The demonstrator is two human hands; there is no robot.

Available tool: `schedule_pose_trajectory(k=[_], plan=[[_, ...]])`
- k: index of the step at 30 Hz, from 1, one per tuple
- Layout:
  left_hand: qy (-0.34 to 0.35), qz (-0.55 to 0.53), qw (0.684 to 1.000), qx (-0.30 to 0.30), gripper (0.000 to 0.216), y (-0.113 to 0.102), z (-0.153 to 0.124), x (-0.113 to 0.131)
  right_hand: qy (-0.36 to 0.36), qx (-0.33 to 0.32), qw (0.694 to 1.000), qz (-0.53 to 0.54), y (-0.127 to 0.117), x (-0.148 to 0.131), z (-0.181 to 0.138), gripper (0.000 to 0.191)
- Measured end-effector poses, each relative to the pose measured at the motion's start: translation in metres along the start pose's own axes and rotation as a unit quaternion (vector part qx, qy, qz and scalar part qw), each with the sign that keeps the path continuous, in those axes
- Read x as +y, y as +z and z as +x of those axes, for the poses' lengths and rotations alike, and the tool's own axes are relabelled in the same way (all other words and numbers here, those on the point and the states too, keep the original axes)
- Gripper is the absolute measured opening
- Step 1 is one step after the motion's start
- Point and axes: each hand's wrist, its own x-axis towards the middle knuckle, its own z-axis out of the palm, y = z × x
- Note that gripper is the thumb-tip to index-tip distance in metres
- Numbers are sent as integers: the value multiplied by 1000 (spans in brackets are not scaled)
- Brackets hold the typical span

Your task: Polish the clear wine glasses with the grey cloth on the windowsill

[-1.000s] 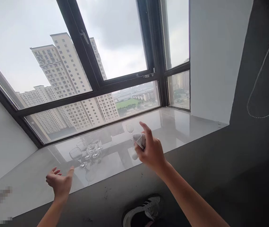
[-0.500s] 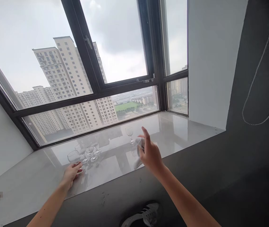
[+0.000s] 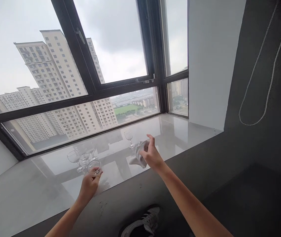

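My left hand (image 3: 89, 186) is closed around the stem of a clear wine glass (image 3: 93, 167), held a little above the glossy stone window sill (image 3: 41, 184). My right hand (image 3: 151, 155) grips a white cloth (image 3: 138, 154) that hangs from its fingers over the sill, index finger raised. A cluster of clear wine glasses (image 3: 80, 156) stands on the sill just behind the held glass. One more wine glass (image 3: 129, 138) stands alone farther back, left of the cloth.
A large black-framed window (image 3: 91, 92) runs along the back of the sill, with tower blocks outside. A white wall (image 3: 209, 59) closes the sill's right end. A bead cord (image 3: 261, 72) hangs on the dark wall. My shoe (image 3: 140, 225) shows below.
My left hand reached to the glasses, took one by its stem and lifted it toward me. My right hand stayed over the sill with the cloth. The view shifted right.
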Motion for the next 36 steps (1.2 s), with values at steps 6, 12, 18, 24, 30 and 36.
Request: schedule_pose_trajectory(k=[6, 12, 18, 24, 30, 36], plan=[[198, -27, 979, -29, 19, 78, 51, 55, -32, -22, 999, -19, 4, 3, -3, 81], [163, -50, 985, -17, 18, 128, 70, 70, -55, 81, 995, -11, -5, 17, 9, 76], [147, 13, 989, 16, 17, 129, 58, 72, -60, 158, 983, 75, -19, 9, 15, 73], [155, 94, 983, -38, 22, 128, 54, 82, -74, 160, 973, 148, -19, -2, 13, 71], [162, 109, 980, -40, 27, 129, 55, 83, -87, 134, 985, 71, -14, 2, 7, 73], [172, 121, 977, -44, 19, 129, 54, 84, -115, 129, 984, -44, -2, 15, 4, 75]])
